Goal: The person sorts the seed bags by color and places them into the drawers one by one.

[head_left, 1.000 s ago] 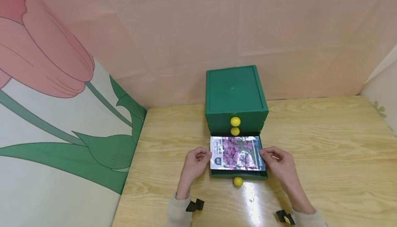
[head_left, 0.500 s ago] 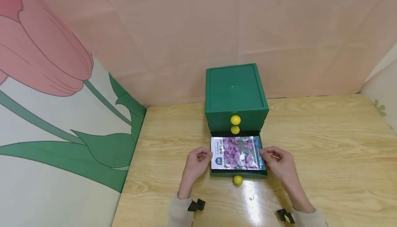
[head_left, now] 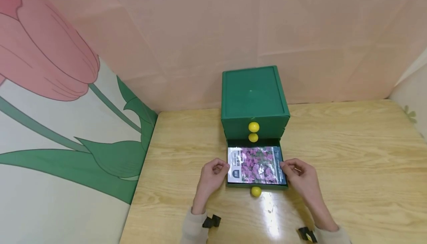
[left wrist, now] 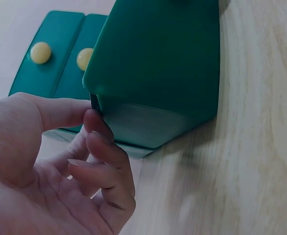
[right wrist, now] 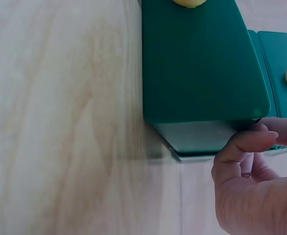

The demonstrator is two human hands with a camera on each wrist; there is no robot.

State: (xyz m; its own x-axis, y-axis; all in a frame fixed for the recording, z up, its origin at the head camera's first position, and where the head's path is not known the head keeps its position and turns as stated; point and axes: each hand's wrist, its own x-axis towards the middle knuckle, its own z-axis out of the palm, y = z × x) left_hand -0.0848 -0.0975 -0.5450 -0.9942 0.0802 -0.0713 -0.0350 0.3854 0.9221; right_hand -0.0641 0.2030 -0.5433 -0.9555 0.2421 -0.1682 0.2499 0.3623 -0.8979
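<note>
A flat, shiny packet (head_left: 257, 165) printed with purple flowers, which looks like a seed packet, lies level in the pulled-out bottom drawer (head_left: 240, 186) of a green drawer cabinet (head_left: 255, 94). My left hand (head_left: 212, 175) pinches its left edge between thumb and forefinger. At the opposite edge, my right hand (head_left: 301, 175) pinches the packet the same way. Both wrist views show the fingertips at the drawer's top rim, with the packet mostly hidden behind the green drawer front (left wrist: 153, 58). Whether the packet touches the drawer floor cannot be seen.
Two upper drawers with yellow knobs (head_left: 254, 127) are closed; the bottom drawer has a yellow knob (head_left: 256, 191) too. The cabinet stands on a wooden table (head_left: 350, 155) near a pink cloth backdrop (head_left: 186, 44). A tulip-painted panel (head_left: 60, 118) borders the left side.
The packet has sunk slightly into the drawer, its near edge now closer to the drawer front. Both hands keep their hold. The head view has tilted a little, shifting the cabinet upward.
</note>
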